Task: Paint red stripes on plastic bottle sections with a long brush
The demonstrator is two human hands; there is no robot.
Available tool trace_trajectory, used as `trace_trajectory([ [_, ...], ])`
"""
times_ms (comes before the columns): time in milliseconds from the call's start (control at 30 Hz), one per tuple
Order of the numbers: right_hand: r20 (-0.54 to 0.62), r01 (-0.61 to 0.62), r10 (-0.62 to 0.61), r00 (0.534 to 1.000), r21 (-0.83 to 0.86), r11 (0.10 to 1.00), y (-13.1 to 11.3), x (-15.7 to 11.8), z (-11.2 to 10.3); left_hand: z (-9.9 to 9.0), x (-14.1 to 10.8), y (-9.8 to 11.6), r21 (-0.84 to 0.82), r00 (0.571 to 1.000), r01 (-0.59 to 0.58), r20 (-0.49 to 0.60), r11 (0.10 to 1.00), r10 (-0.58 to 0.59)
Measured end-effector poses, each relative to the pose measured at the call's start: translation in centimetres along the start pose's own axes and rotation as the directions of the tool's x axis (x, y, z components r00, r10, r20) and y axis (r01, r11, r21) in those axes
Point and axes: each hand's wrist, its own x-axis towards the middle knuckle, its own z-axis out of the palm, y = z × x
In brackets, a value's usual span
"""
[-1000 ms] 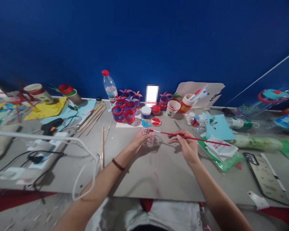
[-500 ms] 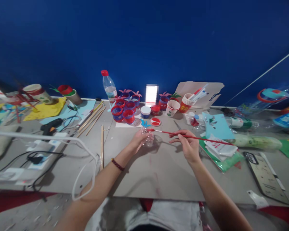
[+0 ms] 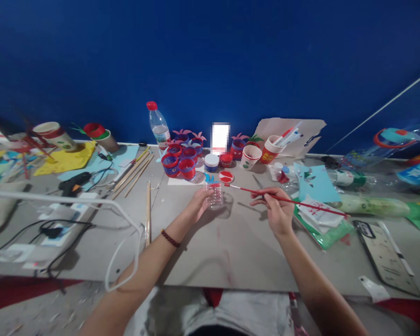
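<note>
Ribbed clear plastic cup (image 3: 216, 199), slender paintbrush (image 3: 287, 200)

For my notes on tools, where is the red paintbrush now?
In the head view, the paintbrush is in the right hand, its tip just right of the clear container in the left hand.

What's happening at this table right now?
Someone's left hand holds a ridged clear piece with a red streak near its top. The right hand holds a red brush, its tip close beside that streak; I can't tell whether they touch. Just behind, red and blue cups stand grouped on the table, to the left of a white-lidded jar.
</note>
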Motion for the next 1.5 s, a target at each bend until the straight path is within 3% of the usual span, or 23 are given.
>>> trace_trajectory([
  [200,0.099,-0.045,0.044,0.994,0.005,0.999,0.0,-0.3,0.5,0.2,-0.1,-0.1,-0.044,0.999,0.035,0.013,0.998,-0.034],
  [567,0.158,-0.04,0.052,0.986,-0.081,0.996,-0.5,-0.5,0.9,0.6,-0.4,0.0,0.122,1.0,-0.03,0.001,0.992,0.03],
  [1200,0.021,0.085,-0.082,0.996,-0.213,0.973,-0.3,0.0,0.8,0.2,0.0,-0.4,0.071,0.999,-0.029,0.023,0.997,0.027],
  [1367,-0.063,0.111,-0.122,0.99,-0.152,0.982,-1.5,0.2,1.3,0.3,-0.1,-0.1,0.044,1.0,-0.011,0.011,0.999,0.01],
  [1500,-0.053,0.137,-0.148,0.987,-0.175,0.975,-3.3,1.0,1.5,0.1,-0.2,-0.1,0.026,1.0,0.011,0.017,1.0,-0.012],
])
